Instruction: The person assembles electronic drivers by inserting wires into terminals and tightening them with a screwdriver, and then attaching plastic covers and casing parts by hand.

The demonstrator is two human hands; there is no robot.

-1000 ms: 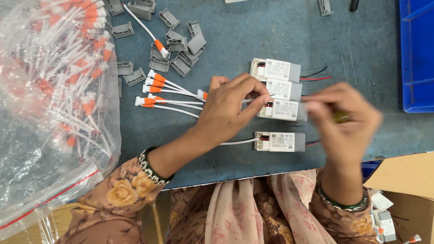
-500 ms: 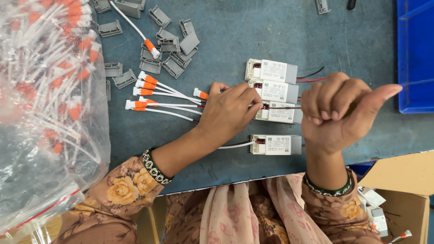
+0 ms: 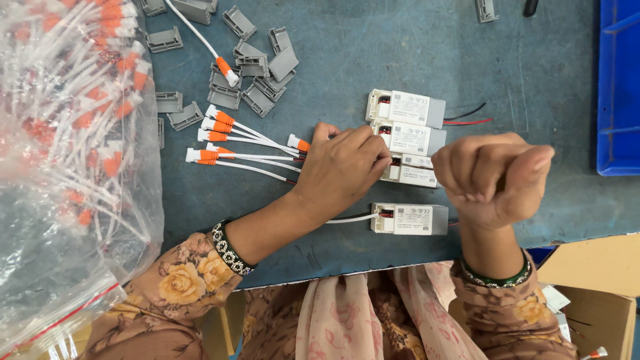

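Note:
My left hand [image 3: 340,170] lies over the left end of a small white driver box [image 3: 417,175], fingertips pinching where its cable enters. This is the third of a stack of similar boxes: one [image 3: 408,108] at the top, one [image 3: 413,138] below it, and a fourth [image 3: 410,219] apart, nearer me. White cables with orange connectors [image 3: 223,140] fan out left of my hand. My right hand [image 3: 493,177] is raised off the table in a closed fist to the right of the boxes. Nothing shows inside it.
Several grey plastic covers [image 3: 257,73] lie scattered at the back of the blue-grey table [image 3: 373,47]. A clear bag [image 3: 67,153] full of white-and-orange cables fills the left side. A blue bin [image 3: 620,87] stands at the right edge, a cardboard box [image 3: 593,280] below it.
My right hand has lifted away from the third box and curled into a fist. My left hand stays on the box.

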